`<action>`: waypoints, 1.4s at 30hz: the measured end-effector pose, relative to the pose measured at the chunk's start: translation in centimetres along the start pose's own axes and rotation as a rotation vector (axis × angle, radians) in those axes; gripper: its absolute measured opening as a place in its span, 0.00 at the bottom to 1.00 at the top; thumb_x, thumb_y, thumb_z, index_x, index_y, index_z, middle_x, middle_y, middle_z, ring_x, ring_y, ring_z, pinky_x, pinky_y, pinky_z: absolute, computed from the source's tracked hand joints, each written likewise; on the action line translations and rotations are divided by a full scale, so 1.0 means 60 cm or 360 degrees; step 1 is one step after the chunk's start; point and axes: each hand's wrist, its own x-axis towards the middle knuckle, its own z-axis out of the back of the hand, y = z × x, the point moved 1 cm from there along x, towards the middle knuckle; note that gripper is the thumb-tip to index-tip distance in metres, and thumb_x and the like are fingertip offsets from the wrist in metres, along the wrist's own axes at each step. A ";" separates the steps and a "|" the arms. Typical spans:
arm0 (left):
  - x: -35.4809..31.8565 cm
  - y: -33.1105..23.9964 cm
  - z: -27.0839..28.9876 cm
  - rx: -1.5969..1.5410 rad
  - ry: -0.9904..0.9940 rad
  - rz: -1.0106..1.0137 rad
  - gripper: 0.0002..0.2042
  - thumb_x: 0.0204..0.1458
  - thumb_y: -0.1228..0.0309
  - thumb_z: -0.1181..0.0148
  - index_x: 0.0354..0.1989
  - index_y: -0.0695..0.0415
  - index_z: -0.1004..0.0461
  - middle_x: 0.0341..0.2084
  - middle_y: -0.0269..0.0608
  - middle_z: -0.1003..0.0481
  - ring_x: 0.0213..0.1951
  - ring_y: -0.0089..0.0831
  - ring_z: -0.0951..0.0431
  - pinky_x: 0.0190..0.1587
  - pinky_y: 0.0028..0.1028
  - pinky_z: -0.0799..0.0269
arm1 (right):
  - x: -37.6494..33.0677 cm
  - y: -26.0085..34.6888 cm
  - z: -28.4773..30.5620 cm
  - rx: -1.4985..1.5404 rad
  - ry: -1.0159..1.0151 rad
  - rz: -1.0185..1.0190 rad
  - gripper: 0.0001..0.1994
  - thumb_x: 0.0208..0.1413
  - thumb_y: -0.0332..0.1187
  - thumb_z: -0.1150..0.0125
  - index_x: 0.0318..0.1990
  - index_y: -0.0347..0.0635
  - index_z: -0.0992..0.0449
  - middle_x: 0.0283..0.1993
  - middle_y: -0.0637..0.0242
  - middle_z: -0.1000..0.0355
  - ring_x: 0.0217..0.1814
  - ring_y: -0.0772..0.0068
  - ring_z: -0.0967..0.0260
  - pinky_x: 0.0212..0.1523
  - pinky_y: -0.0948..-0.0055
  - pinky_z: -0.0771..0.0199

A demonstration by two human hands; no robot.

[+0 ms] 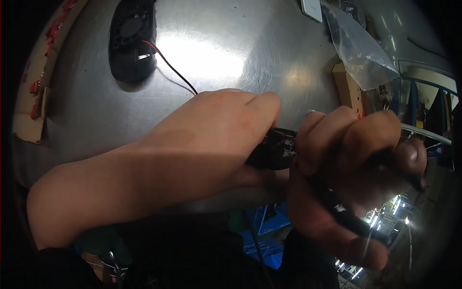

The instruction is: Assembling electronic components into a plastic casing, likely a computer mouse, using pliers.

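My left hand (231,125) is closed, its back toward me and its fingertips hidden. A thin red and black wire (171,68) runs from a black plastic housing with a round fan grille (130,29) and disappears behind this hand. Between my hands shows the worn black head (279,150) of a plier-like hand tool; its exact kind is partly hidden. My right hand (332,144) is wrapped round the tool, with a black handle (332,202) crossing the palm beside the thumb. The wire's far end is out of sight.
Both hands are over the near edge of a shiny metal table (231,29). Cardboard with red pieces (36,86) lines the left side. A clear plastic bag (363,53), a cardboard box (344,84) and a white flat device (312,8) lie at right. Blue bins (264,245) stand below.
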 end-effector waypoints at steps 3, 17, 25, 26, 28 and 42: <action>0.000 0.004 0.001 -0.0048 0.0007 -0.0036 0.23 0.42 0.65 0.21 0.43 0.57 0.29 0.37 0.49 0.23 0.44 0.52 0.22 0.46 0.44 0.26 | 0.011 -0.024 -0.013 -0.0059 0.0064 -0.0003 0.44 0.55 0.67 0.34 0.69 0.48 0.41 0.42 0.65 0.41 0.30 0.73 0.40 0.29 0.72 0.39; -0.004 0.012 -0.009 -0.0050 -0.0051 -0.0133 0.23 0.44 0.66 0.23 0.43 0.59 0.30 0.39 0.51 0.24 0.46 0.55 0.23 0.49 0.47 0.28 | 0.015 -0.007 -0.053 -0.0035 -0.0284 -0.0164 0.41 0.57 0.70 0.37 0.65 0.50 0.41 0.38 0.64 0.41 0.27 0.73 0.40 0.29 0.71 0.39; -0.010 0.008 -0.006 0.0002 -0.0004 -0.0185 0.23 0.43 0.66 0.22 0.44 0.59 0.29 0.39 0.49 0.23 0.44 0.50 0.22 0.47 0.43 0.26 | -0.002 0.003 0.004 -0.0097 0.0227 0.0293 0.36 0.60 0.61 0.33 0.65 0.52 0.40 0.37 0.67 0.38 0.23 0.77 0.41 0.28 0.73 0.39; -0.001 0.000 -0.006 -0.0017 0.0014 -0.0210 0.23 0.46 0.65 0.23 0.44 0.61 0.30 0.39 0.50 0.22 0.45 0.51 0.21 0.48 0.43 0.25 | 0.001 0.013 0.036 -0.0287 0.0115 0.0415 0.36 0.62 0.64 0.38 0.67 0.51 0.40 0.38 0.68 0.38 0.24 0.79 0.43 0.29 0.72 0.38; 0.000 0.008 -0.004 0.0008 0.0029 -0.0192 0.23 0.48 0.64 0.24 0.43 0.62 0.31 0.39 0.52 0.22 0.45 0.52 0.21 0.48 0.44 0.25 | -0.002 -0.009 0.099 -0.0328 -0.0277 0.0198 0.46 0.55 0.76 0.41 0.66 0.45 0.37 0.45 0.67 0.32 0.30 0.81 0.42 0.32 0.74 0.38; 0.011 -0.011 0.057 0.0117 -0.0387 -0.0186 0.31 0.47 0.72 0.23 0.62 0.62 0.28 0.47 0.46 0.21 0.49 0.31 0.19 0.51 0.29 0.22 | 0.024 -0.036 0.118 -0.1283 0.0515 -0.0106 0.31 0.43 0.40 0.17 0.54 0.43 0.28 0.50 0.59 0.26 0.51 0.54 0.27 0.53 0.61 0.26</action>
